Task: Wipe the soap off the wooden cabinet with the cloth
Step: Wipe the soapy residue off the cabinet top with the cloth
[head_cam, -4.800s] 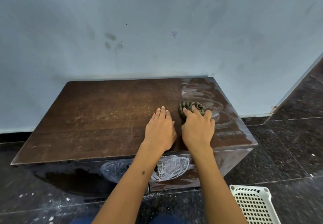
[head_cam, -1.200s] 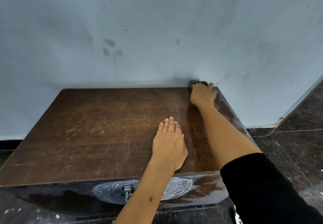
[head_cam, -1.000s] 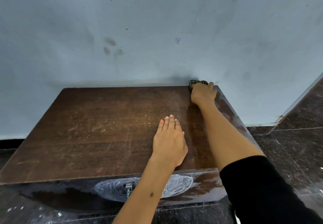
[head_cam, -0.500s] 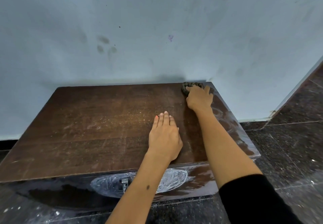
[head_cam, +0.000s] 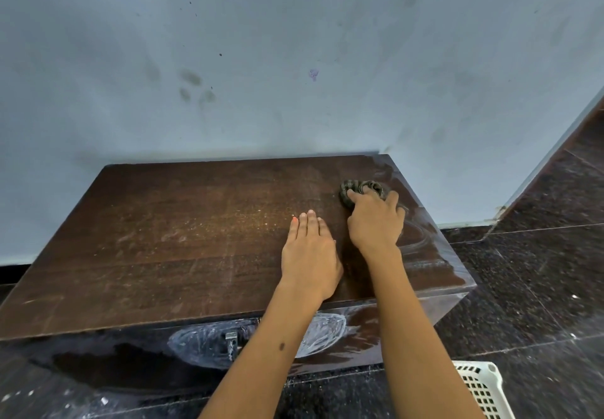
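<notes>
1. Since half a second ago, the right hand (head_cam: pixel 376 219) has dragged the dark bunched-up cloth (head_cam: pixel 361 190) back from the far right corner by the wall towards the person; it now sits partway down the right side of the top. The left hand (head_cam: pixel 310 255) has hardly shifted.
2. The low dark-brown wooden cabinet (head_cam: pixel 183 242) runs with its long axis left to right along the pale blue wall (head_cam: pixel 294 59), front face towards the camera. The cloth is just a wad, so no real direction to it.
3. Count: one cabinet, one cloth, two hands, one white plastic lattice basket (head_cam: pixel 480 389) poking in at the bottom right on the dark speckled tile floor (head_cam: pixel 539 271).
4. Right hand: fingers curled over the near side of the cloth, gripping it and pressing it onto the wood.
5. Left hand: flat on the top, palm down, fingers straight and close together, holding nothing, just beside the right hand.
6. Whitish soap streaks (head_cam: pixel 421 242) swirl over the right end of the top, and there's a soapy smear (head_cam: pixel 255 340) on the front face around a small metal latch (head_cam: pixel 231 342).
</notes>
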